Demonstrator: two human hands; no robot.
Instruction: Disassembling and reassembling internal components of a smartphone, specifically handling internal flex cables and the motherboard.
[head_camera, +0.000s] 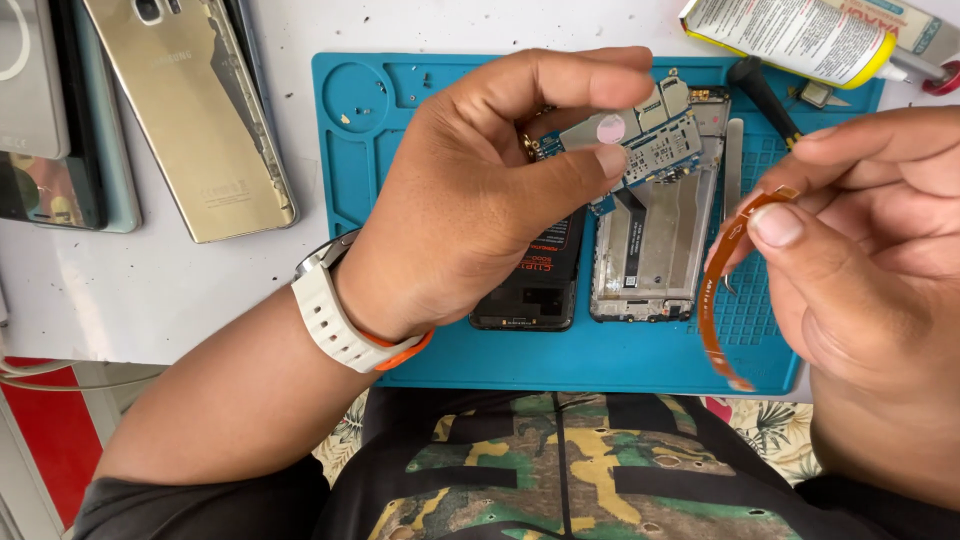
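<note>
While the left hand (470, 200) pinches a small circuit board (650, 145) by its edge above the blue mat (420, 90), the right hand (860, 250) holds an orange flex cable (715, 300) near its top end. Both look light and fragile; edges seem the safest grip. Below lie an open phone frame (650, 250) and a battery (535, 285).

Battery (535, 285) left of frame (650, 250), on mat (600, 355).

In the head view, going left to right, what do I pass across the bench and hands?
Dark phones at the edge → gold phone back → left hand → circuit board in its grip → open phone frame → orange flex cable → right hand.
</note>
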